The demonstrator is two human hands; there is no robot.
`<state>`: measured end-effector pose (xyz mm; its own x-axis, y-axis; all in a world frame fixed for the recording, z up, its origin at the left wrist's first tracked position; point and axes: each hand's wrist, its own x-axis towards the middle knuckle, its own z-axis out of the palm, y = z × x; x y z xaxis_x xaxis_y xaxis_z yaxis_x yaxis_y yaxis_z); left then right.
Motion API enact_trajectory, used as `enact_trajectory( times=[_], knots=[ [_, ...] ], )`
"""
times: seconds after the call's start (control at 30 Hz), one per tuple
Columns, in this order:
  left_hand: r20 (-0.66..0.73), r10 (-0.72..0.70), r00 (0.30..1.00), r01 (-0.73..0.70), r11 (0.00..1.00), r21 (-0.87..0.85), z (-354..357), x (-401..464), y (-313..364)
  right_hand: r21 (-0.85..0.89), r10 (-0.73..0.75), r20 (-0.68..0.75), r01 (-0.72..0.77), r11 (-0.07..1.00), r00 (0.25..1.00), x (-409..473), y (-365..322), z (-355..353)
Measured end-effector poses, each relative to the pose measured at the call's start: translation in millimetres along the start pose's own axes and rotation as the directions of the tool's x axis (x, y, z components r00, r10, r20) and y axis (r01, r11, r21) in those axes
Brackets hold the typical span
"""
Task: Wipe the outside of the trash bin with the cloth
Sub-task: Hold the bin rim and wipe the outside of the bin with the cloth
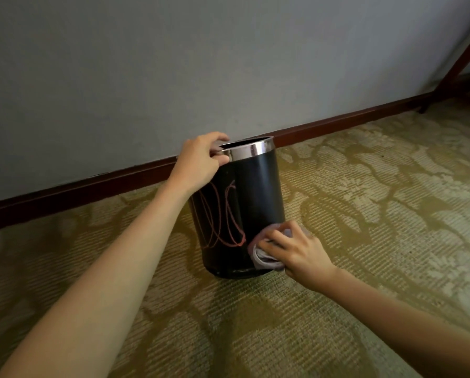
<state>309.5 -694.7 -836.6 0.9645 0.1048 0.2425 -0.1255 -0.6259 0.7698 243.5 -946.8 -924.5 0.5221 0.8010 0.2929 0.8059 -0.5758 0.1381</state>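
Observation:
A black round trash bin (258,192) with a shiny metal rim stands on the carpet close to the wall. Red scribbled lines (223,216) mark its front left side. My left hand (199,162) grips the rim at the bin's top left, fingers curled over the edge. My right hand (296,249) holds a bunched grey cloth (264,256) and presses it against the bin's lower right side, just right of the scribble. The bin's back is hidden.
A patterned green and beige carpet (364,203) covers the floor. A grey wall (174,64) with a dark wooden baseboard (92,184) runs right behind the bin. Dark wooden furniture legs (454,64) stand at the far right.

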Motion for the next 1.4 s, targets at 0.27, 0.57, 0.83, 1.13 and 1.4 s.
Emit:
enact_trajectory(
  times=[0.27, 0.57, 0.83, 1.13, 1.4],
  knots=[
    [0.095, 0.02, 0.995, -0.033, 0.991, 0.133, -11.6, -6.3, -25.5, 0.023, 0.1, -0.01, -0.099, 0.995, 0.995, -4.5, 18.4, 3.0],
    [0.053, 0.085, 0.995, -0.09, 0.992, 0.089, -12.9, -5.6, -35.8, 0.104, 0.056, 0.05, -0.061, 0.993, 0.997, -13.0, 24.8, -1.6],
    [0.017, 0.026, 1.0, -0.026, 1.0, 0.005, -4.7, -6.4, -27.2, 0.302, 0.46, -0.341, -0.368, 0.879, 0.82, 57.7, 53.6, -46.1],
    [-0.071, -0.086, 0.994, 0.088, 0.996, 0.016, -11.0, 0.1, -31.6, 0.007, 0.026, -0.02, -0.026, 1.0, 0.999, -3.3, 6.4, 0.0],
    [-0.04, -0.074, 0.996, 0.075, 0.996, 0.04, -8.2, -2.5, -17.2, 0.149, 0.352, -0.216, -0.325, 0.934, 0.911, 46.1, 29.3, -46.5]
  ],
)
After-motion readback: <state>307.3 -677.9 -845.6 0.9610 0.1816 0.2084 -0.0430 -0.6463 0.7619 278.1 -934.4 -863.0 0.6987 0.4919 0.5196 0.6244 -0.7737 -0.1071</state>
